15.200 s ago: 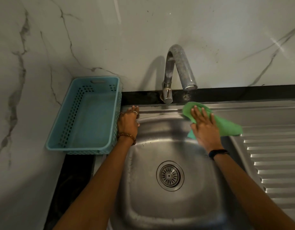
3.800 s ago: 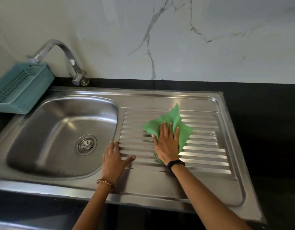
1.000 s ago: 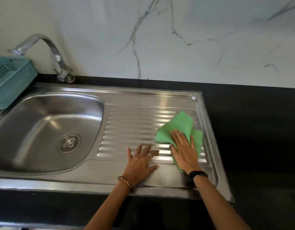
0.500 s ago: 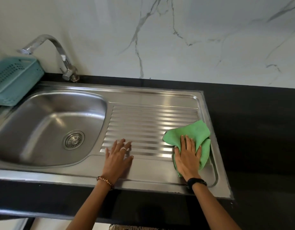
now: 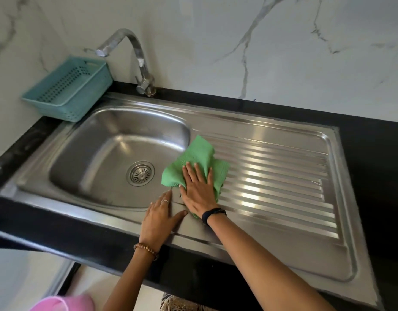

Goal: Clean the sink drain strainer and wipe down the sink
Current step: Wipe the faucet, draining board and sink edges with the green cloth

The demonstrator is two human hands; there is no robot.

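Now the right hand (image 5: 199,189) presses flat, fingers spread, on a crumpled green cloth (image 5: 194,161) between steel basin (image 5: 99,158) and ribbed drainboard (image 5: 281,182); left hand (image 5: 158,217) lies splayed just beside.

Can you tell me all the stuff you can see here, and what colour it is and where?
sink: one, silver, set in the black counter
drain strainer: one, silver, bottom of the basin
tap: one, silver, behind the basin
basket: one, teal, left of the tap
cloth: one, green, on the basin's right edge
counter: one, black, around the sink
wall: white marble
left hand: flat on the sink's front rim
right hand: flat on the cloth
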